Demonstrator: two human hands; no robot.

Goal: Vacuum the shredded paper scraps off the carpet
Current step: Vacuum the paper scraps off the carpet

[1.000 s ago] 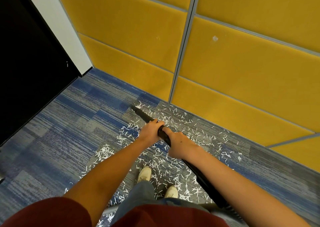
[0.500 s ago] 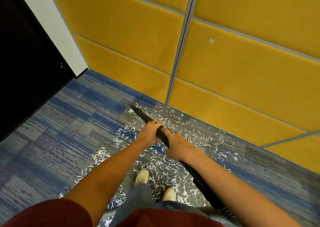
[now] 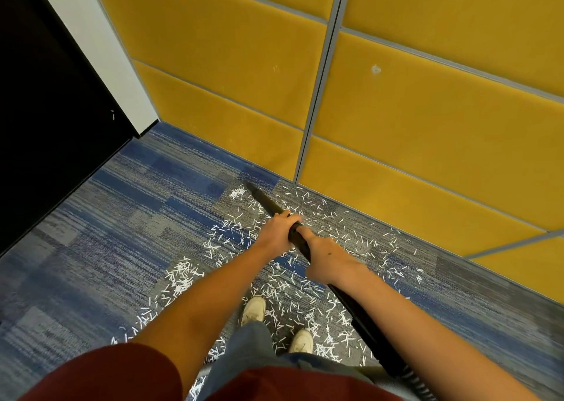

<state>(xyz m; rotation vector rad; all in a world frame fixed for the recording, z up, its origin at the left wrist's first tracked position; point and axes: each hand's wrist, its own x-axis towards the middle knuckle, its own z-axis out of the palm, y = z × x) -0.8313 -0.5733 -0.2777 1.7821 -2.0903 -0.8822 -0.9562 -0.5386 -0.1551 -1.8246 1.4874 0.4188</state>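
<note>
vacuum wand (image 3: 268,205) nearer wall (image 3: 396,186) | left hand (image 3: 276,232), right hand (image 3: 328,255) hold it

I find no word, label, brand or number that I can read: none on the black vacuum wand (image 3: 265,201) that my left hand (image 3: 276,232) and my right hand (image 3: 329,257) grip, and none on the yellow wall panels (image 3: 427,144) beyond them.
</note>
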